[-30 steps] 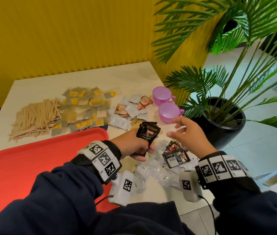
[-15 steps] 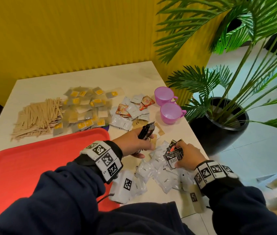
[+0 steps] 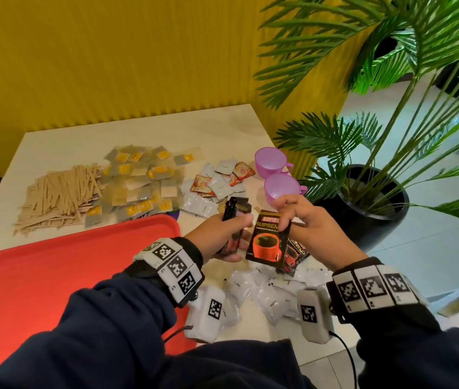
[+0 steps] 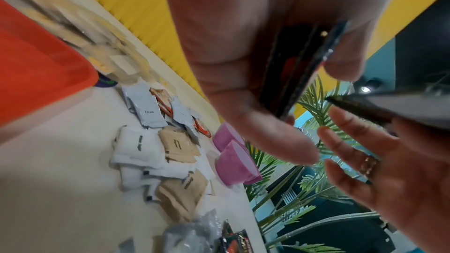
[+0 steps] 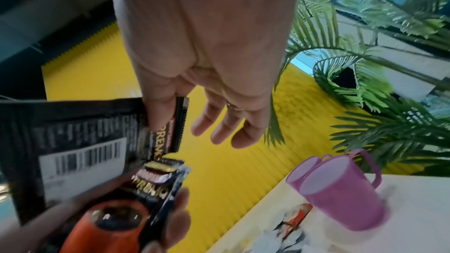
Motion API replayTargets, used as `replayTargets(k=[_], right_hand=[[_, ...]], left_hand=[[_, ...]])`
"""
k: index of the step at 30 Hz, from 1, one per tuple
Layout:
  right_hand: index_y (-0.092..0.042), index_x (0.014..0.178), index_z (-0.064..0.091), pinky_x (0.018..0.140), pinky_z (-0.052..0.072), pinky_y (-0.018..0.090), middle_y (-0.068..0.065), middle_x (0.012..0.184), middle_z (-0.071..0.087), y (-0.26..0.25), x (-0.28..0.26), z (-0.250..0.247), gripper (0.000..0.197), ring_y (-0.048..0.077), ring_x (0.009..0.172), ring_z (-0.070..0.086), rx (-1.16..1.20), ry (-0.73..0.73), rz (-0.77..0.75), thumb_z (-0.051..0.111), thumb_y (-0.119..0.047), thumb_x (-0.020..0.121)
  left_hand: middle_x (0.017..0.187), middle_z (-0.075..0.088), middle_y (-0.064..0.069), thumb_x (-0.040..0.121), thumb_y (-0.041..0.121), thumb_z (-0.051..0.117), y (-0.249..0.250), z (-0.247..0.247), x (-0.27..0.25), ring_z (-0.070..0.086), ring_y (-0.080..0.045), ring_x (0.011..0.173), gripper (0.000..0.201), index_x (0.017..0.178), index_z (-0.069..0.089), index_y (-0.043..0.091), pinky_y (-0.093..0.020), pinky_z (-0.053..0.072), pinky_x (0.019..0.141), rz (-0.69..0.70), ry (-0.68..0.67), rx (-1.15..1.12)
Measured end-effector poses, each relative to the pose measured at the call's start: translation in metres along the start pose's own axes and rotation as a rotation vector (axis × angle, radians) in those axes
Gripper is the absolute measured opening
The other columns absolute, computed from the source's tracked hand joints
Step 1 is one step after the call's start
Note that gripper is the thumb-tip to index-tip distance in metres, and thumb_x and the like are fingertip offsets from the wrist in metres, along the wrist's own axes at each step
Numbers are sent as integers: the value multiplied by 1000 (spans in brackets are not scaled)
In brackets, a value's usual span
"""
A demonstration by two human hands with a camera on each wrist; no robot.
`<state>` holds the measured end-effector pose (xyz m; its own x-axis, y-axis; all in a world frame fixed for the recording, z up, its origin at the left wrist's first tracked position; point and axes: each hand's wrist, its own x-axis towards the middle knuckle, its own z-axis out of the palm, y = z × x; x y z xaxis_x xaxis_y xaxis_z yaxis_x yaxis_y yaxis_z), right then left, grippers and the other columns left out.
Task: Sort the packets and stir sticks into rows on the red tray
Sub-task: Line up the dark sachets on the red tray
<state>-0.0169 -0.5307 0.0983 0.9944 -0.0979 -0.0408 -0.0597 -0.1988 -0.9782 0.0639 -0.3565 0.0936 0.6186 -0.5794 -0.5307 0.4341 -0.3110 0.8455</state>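
Observation:
My left hand (image 3: 224,238) grips a stack of black coffee packets (image 3: 234,213) edge-on, just past the red tray's (image 3: 54,276) far right corner. My right hand (image 3: 304,223) pinches one more black coffee packet (image 3: 268,239) with a red cup printed on it, held upright right beside the stack. The wrist views show the same stack (image 4: 299,76) and the pinched packet (image 5: 73,136). Another black packet (image 3: 295,255) lies on the table under my right hand, among white coffee packets (image 3: 253,284). The tray holds nothing that I can see.
A pile of wooden stir sticks (image 3: 60,196) lies at the far left. Yellow-labelled packets (image 3: 138,186) and white and orange creamer packets (image 3: 217,183) lie behind the tray. Two purple cups (image 3: 279,178) stand near the table's right edge, with a potted palm (image 3: 363,206) beyond.
My right hand dropped to the pile of packets, picked up one black packet and has now lifted it up next to the stack in my left hand.

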Motion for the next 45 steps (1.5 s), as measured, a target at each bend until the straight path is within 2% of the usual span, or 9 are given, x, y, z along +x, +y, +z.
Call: replayTargets(k=[3, 6, 10, 13, 20, 28, 32, 38, 45], right_hand=[[-29, 52, 66, 75, 52, 18, -6, 97, 49, -5, 3, 15, 55, -1, 90, 52, 52, 54, -50, 59, 20, 75], [-33, 59, 69, 79, 45, 26, -8, 93, 47, -4, 5, 27, 53, 2, 80, 48, -36, 58, -56, 61, 17, 74], [-32, 83, 66, 76, 41, 9, -5, 104, 49, 0, 5, 21, 36, -4, 92, 48, -71, 70, -31, 59, 3, 80], [-27, 109, 60, 79, 39, 22, 2, 119, 51, 23, 14, 1, 34, 13, 106, 49, -271, 180, 177, 62, -6, 83], [-23, 147, 19, 109, 26, 45, 15, 145, 31, 93, 24, -16, 99, 36, 134, 29, -865, -10, 681, 74, -49, 69], [-32, 147, 3, 105, 33, 53, 8, 141, 24, 110, 22, -1, 120, 36, 132, 27, -930, 0, 698, 84, -42, 59], [-32, 148, 4, 104, 35, 52, 10, 139, 30, 104, 24, -1, 116, 35, 130, 31, -876, 61, 679, 83, -36, 63], [-21, 143, 31, 98, 39, 35, 13, 136, 48, 91, 24, -13, 75, 27, 120, 49, -529, 267, 489, 69, -7, 80], [-13, 94, 62, 70, 48, 28, 2, 80, 65, 60, 24, -34, 19, 23, 80, 63, -128, 314, 324, 63, 2, 82]], left_hand=[[78, 69, 4, 75, 41, 65, 0, 1, -5, 66, -10, 68, 32, 101, 59, 23, -26, 54, 54, 0, -124, -60], [76, 69, 2, 60, 13, 75, -2, -1, -5, 66, -12, 68, 41, 98, 60, 19, -30, 55, 63, 59, -206, -125], [75, 72, -5, 80, -11, 55, 0, -5, -6, 69, -15, 67, 28, 97, 60, 10, -29, 57, 64, 116, -147, -176], [76, 73, -5, 89, -12, 41, 0, -9, -7, 69, -16, 70, 28, 98, 59, 8, -31, 58, 65, 128, -99, -179], [78, 57, -4, 88, 8, 59, 0, -1, -2, 55, -12, 77, 24, 110, 55, 16, -35, 53, 75, 118, -10, -146], [89, 49, -2, 87, 12, 62, -3, -8, 2, 45, -23, 91, 38, 122, 49, 19, -26, 58, 65, 110, -35, -48], [94, 54, 3, 86, 15, 63, -3, -11, 2, 55, -12, 91, 34, 118, 52, 22, -23, 56, 61, 131, -17, -32], [98, 53, 1, 87, 16, 62, -2, -13, 3, 56, -8, 88, 25, 106, 54, 29, -20, 55, 59, 146, 13, -54], [91, 57, 1, 88, 17, 61, -1, -13, 5, 55, -9, 86, 25, 111, 55, 24, -21, 56, 59, 153, 69, -71]])
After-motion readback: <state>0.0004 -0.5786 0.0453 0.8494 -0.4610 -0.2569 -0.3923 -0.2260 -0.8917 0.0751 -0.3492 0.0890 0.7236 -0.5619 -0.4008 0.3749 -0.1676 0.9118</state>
